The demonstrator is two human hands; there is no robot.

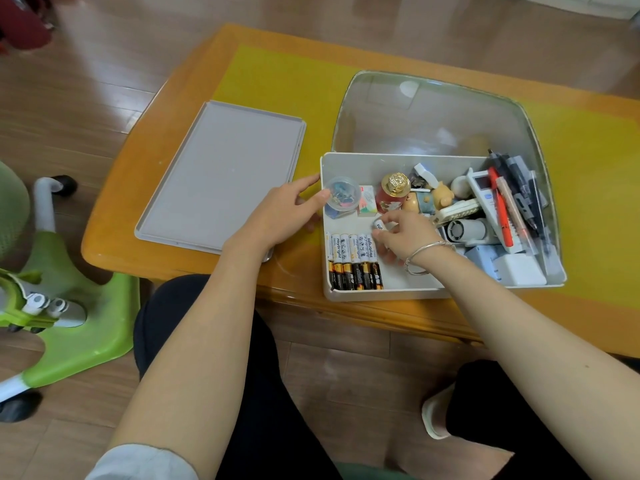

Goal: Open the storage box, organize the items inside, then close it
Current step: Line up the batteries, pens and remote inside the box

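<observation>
Inside the storage box (346,295), the right hand's (403,233) grip pinches 1 battery (379,224).

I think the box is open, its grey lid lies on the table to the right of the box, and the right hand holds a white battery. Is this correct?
Not quite: the head view shows the grey lid lying on the table to the left of the box, not the right. The box is open, and the right hand holds a white battery.
</observation>
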